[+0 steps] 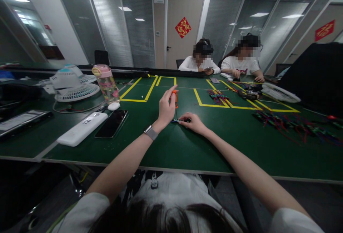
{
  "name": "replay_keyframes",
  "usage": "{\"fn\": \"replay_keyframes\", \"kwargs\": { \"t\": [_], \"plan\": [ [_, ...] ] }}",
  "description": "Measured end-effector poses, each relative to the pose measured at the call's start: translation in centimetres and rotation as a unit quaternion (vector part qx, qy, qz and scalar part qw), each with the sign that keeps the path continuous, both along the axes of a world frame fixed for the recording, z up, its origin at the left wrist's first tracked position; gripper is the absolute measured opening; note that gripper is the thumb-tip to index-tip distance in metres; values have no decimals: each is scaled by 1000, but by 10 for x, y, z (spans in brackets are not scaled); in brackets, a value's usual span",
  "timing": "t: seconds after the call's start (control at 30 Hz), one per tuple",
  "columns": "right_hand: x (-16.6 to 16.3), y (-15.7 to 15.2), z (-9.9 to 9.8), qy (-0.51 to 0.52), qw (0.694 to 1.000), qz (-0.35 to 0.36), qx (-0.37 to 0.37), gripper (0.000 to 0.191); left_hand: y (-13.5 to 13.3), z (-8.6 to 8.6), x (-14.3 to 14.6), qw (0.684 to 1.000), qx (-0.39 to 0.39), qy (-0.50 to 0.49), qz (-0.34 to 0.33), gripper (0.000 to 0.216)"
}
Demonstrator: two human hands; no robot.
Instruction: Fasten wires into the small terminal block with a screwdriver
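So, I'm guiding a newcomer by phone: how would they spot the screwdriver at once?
Over the green table, find the left hand, watch on its wrist. It holds the screwdriver nearly upright, shaft pointing down at a small part. The tool's bright orange handle sets it apart from the white oblong case and dark phone lying to the left.

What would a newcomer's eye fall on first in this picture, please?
Probably the orange-handled screwdriver, near upright in the left hand, its shaft reaching down to a small part in the right hand. Next, likely the yellow tape outlines on the green table and the red diamond sign on the door.
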State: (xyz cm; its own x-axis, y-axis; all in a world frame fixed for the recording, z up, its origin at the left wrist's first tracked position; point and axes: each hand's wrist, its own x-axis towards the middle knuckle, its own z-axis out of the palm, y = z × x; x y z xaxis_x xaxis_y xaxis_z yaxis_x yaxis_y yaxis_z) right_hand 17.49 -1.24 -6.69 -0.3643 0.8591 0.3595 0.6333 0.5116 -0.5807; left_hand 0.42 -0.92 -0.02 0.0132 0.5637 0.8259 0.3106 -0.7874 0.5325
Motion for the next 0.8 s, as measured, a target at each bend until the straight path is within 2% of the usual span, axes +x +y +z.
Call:
{"fn": "replay_keyframes", "kwargs": {
  "t": [0.07,0.23,0.4,0.47,0.63,0.7,0.8],
  "plan": [
    [0,0,0,1,1000,-3,-2,18,-1,1,0,1000,12,5,7,25],
    [0,0,0,0,1000,-2,-3,19,-2,1,-1,997,23,9,74,15],
    [1,0,0,1,1000,1,-4,19,0,-1,0,999,11,11,33,30],
    [1,0,0,2,1000,2,-4,18,1,-1,0,999,21,19,35,29],
    [0,0,0,4,1000,-2,-6,17,-1,-1,-2,993,47,25,105,15],
    [0,0,0,3,1000,-4,-7,17,-1,-1,-1,994,49,19,97,16],
    [-1,0,0,3,1000,-5,-8,18,-1,-1,0,998,44,14,41,28]
  ]
}}
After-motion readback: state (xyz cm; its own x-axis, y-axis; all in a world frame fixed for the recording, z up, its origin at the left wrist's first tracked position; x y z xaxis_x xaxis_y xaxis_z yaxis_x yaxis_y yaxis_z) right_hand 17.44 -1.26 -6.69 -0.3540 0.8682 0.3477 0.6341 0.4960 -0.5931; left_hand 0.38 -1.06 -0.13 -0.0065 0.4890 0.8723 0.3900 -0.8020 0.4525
